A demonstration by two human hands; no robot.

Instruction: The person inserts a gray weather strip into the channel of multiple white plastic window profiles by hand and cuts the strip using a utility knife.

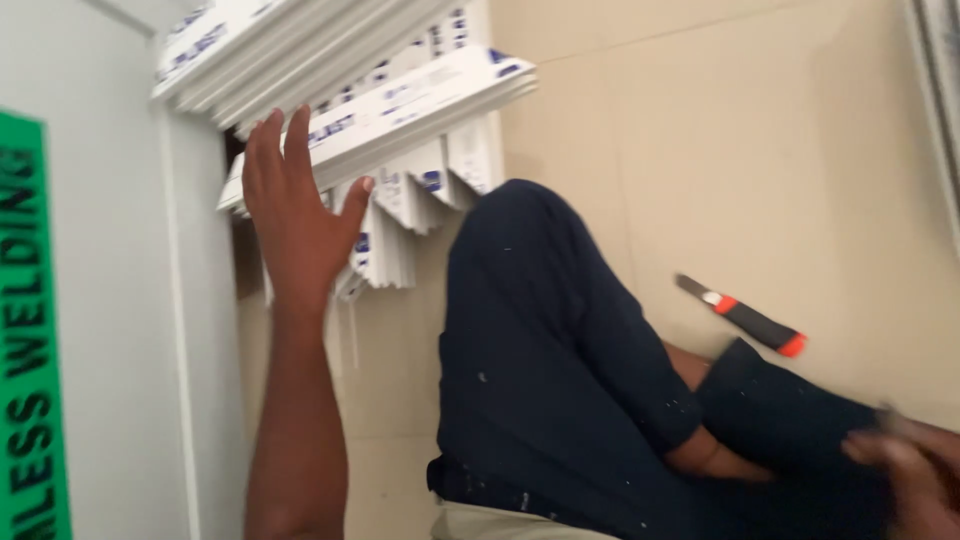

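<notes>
My left hand [295, 215] is raised with fingers spread, its palm against the near ends of a stack of long white plastic strips [400, 100] with blue print. It grips nothing. The strips lean out from the upper left corner over the floor. My right hand [905, 470] sits blurred at the bottom right by my dark blue trouser leg [540, 350]; its fingers look curled, and whether it holds anything is unclear. A utility knife [745, 317] with a black handle and orange ends lies on the floor past my knee, apart from both hands.
A white wall panel [120, 300] with a green sign [30, 330] runs down the left side. Beige floor tiles [750, 150] fill the right. A pale frame edge [940, 100] crosses the top right corner.
</notes>
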